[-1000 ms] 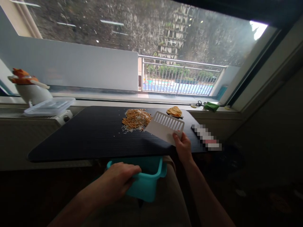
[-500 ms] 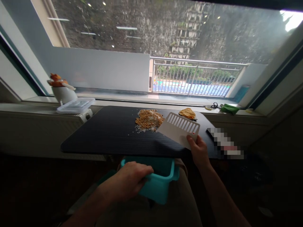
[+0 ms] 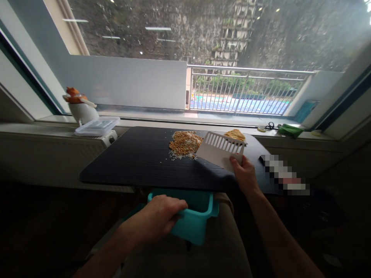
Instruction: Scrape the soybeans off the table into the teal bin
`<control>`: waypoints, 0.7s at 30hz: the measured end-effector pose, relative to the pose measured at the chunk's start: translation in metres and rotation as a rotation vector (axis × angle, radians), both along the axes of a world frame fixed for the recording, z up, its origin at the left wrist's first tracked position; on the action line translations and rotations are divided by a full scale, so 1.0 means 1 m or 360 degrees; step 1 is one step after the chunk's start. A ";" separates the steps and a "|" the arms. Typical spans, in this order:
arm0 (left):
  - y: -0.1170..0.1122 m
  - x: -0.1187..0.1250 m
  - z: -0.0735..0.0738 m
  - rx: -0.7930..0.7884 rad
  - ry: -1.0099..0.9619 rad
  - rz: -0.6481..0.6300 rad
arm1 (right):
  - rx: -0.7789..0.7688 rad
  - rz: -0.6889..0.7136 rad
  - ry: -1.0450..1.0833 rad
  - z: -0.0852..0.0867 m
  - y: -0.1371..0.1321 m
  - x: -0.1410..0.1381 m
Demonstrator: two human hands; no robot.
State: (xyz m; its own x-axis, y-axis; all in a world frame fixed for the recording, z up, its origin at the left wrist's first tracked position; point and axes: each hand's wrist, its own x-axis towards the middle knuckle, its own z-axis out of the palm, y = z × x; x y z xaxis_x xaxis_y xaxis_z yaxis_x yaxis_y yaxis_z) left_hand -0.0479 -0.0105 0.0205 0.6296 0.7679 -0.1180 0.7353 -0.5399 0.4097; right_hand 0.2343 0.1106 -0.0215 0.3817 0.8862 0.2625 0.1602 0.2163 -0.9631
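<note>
My right hand (image 3: 245, 173) grips a white slotted plastic scraper (image 3: 218, 156) by its right end, thumb on top. The scraper is tilted over the dark table, its slots along the far side and its left corner beside a pile of yellow kernels or beans mixed with white grains (image 3: 185, 143). Whether that corner touches the pile I cannot tell. Below the table's front edge, my left hand (image 3: 162, 212) is closed over the near rim of a teal plastic bin (image 3: 193, 227), which sits at my lap. The inside of the bin is dark.
Behind the scraper on the dark table (image 3: 130, 166) lies a folded yellow cloth (image 3: 235, 135). A blurred-out flat object (image 3: 285, 175) is at the right edge. The windowsill holds black-handled scissors (image 3: 270, 126) and a green bag (image 3: 290, 130); a clear plastic box (image 3: 97, 126) rests at left.
The scraper in my right hand has shifted slightly left and away from me, closer to the pile, and covers more of the cloth. My left hand keeps its hold on the bin.
</note>
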 end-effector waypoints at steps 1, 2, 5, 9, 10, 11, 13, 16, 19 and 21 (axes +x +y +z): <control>0.000 0.000 0.000 0.0002 0.0001 0.0001 | -0.0001 0.0004 -0.0007 0.000 0.001 0.000; 0.000 0.000 0.000 0.0001 0.0001 0.0002 | -0.0003 0.0010 -0.0014 -0.001 0.001 0.001; 0.000 0.000 0.000 0.0000 0.0008 0.0005 | -0.0017 0.0030 -0.0033 -0.002 0.001 0.002; 0.001 0.001 0.000 -0.0004 0.0007 0.0010 | -0.0030 0.0068 -0.0028 -0.003 0.000 0.002; 0.001 0.001 0.001 -0.0006 0.0008 0.0011 | -0.0030 0.0072 -0.0022 -0.003 0.000 0.002; 0.001 0.001 0.001 -0.0006 0.0010 0.0011 | -0.0029 0.0070 -0.0019 -0.002 0.000 0.001; 0.001 0.001 0.002 0.0007 0.0017 0.0007 | -0.0025 0.0054 -0.0019 -0.001 0.002 0.000; 0.002 0.002 0.003 0.0017 0.0016 -0.0001 | -0.0019 0.0023 -0.0029 0.000 0.004 -0.001; 0.002 0.001 0.003 0.0021 0.0011 -0.0003 | -0.0015 -0.0019 -0.0033 -0.001 0.003 0.002; 0.002 0.001 0.003 0.0022 0.0023 -0.0002 | -0.0010 -0.0047 -0.0027 -0.002 -0.001 0.007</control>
State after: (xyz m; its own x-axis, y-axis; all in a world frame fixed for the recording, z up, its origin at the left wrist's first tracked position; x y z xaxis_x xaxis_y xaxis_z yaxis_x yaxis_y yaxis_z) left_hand -0.0469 -0.0084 0.0236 0.6290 0.7687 -0.1163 0.7402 -0.5465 0.3916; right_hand 0.2416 0.1097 -0.0235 0.4029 0.8764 0.2639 0.1829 0.2054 -0.9614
